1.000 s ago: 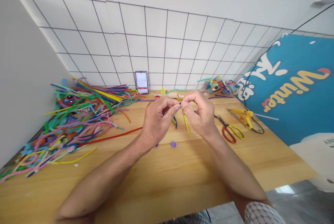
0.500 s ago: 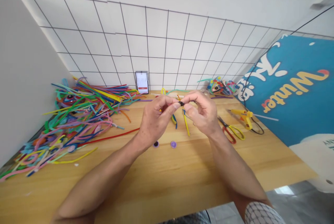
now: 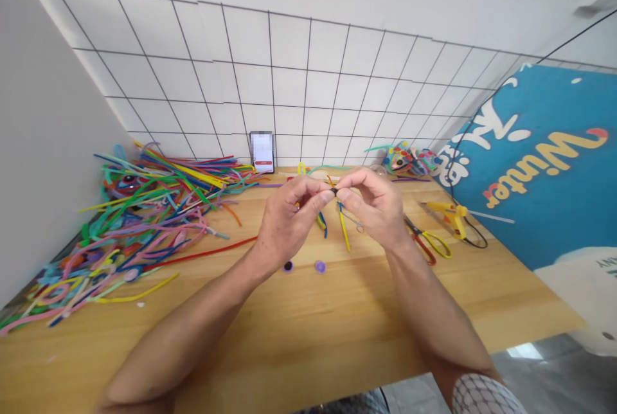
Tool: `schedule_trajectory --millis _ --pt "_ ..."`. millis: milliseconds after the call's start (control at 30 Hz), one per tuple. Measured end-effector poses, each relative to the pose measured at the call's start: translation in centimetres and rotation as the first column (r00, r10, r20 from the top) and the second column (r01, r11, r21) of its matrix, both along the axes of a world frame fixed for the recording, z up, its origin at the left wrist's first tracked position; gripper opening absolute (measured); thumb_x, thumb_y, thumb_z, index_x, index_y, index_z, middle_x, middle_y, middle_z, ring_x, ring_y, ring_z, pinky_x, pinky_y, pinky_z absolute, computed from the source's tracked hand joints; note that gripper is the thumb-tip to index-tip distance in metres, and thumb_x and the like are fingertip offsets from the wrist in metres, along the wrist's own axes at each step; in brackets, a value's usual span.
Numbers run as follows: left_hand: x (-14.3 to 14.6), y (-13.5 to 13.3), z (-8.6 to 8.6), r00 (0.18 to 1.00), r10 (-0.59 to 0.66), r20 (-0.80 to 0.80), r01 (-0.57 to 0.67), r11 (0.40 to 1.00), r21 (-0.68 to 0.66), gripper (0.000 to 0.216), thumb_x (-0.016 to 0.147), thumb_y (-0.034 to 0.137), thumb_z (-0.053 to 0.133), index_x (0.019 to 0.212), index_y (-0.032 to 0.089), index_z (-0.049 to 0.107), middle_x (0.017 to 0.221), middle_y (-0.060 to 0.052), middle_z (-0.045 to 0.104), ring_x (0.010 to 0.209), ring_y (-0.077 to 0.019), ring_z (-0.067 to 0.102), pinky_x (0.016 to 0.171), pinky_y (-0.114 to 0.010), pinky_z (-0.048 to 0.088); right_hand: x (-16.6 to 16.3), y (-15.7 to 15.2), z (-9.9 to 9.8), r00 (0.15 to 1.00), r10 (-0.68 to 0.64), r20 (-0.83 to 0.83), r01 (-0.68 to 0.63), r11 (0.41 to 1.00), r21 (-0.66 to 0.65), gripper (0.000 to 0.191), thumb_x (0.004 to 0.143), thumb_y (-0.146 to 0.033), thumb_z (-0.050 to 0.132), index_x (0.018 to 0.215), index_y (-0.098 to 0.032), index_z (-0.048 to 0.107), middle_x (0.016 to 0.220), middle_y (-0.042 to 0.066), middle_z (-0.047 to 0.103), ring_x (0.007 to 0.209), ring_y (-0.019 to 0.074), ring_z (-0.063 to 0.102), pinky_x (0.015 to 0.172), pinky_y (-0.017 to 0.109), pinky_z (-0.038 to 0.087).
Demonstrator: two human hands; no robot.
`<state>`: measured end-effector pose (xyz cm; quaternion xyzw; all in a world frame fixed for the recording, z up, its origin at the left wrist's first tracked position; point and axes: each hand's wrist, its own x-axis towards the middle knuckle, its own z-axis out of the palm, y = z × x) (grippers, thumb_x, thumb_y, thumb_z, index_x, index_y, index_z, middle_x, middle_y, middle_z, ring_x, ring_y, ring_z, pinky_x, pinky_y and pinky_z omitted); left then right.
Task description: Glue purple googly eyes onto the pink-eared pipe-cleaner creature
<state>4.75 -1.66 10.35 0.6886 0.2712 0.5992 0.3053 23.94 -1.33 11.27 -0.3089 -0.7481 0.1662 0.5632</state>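
Lots of fuzzy sticks [image 3: 193, 177] lie heaped on the left. Next, the left hand [image 3: 285, 218] pinches a tiny black bit [image 3: 334, 191], held up over the table [image 3: 308, 337]. The right hand [image 3: 375, 211] pinches it from the other side. Then come scissors [image 3: 421, 232] and, last, a yellow glue gun [image 3: 452, 215].

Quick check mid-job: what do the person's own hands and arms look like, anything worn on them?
The left hand and right hand are bare; no gloves, watch or bracelet show. A white sleeve with a dark net-like pattern covers the right arm's lower-frame end; no left sleeve shows.
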Motion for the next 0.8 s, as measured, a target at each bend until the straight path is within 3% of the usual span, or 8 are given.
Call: schedule_trajectory --millis 367,700,800 --pt "-0.34 0.06 0.03 0.998 -0.001 -0.056 0.002 1.0 0.018 0.016 0.1 0.03 0.07 0.087 0.021 0.073 0.078 -0.001 0.068 0.065 -0.0133 0.056 0.061 -0.028 0.045 0.67 0.17 0.42 0.998 0.067 -0.004 -0.067 0.993 -0.101 0.019 0.099 -0.041 0.08 0.097 -0.023 0.081 0.09 0.001 0.081 0.082 0.0173 0.074 0.08 0.034 0.06" --pt "-0.26 -0.01 0.21 0.99 0.119 -0.075 -0.104 0.979 0.177 0.012 0.1 0.023 0.072 0.09 0.021 0.077 0.083 -0.001 0.077 0.069 -0.0135 0.061 0.066 -0.027 0.051 0.51 0.24 0.49 0.997 0.075 -0.004 -0.075 0.993 -0.095 0.014 0.1 -0.036 0.079 0.096 -0.023 0.08 0.091 0.0 0.081 0.083 0.0162 0.074 0.079 0.031 0.059" --pt "-0.21 0.1 -0.01 0.989 0.135 -0.055 -0.121 0.973 0.198 0.004 0.099 0.02 0.074 0.099 0.021 0.079 0.088 -0.001 0.078 0.069 -0.0121 0.062 0.064 -0.025 0.05 0.38 0.05 0.63 0.999 0.051 0.017 -0.049 0.994 -0.093 0.012 0.101 -0.033 0.077 0.096 -0.023 0.078 0.088 0.0 0.079 0.08 0.0156 0.071 0.076 0.03 0.056"
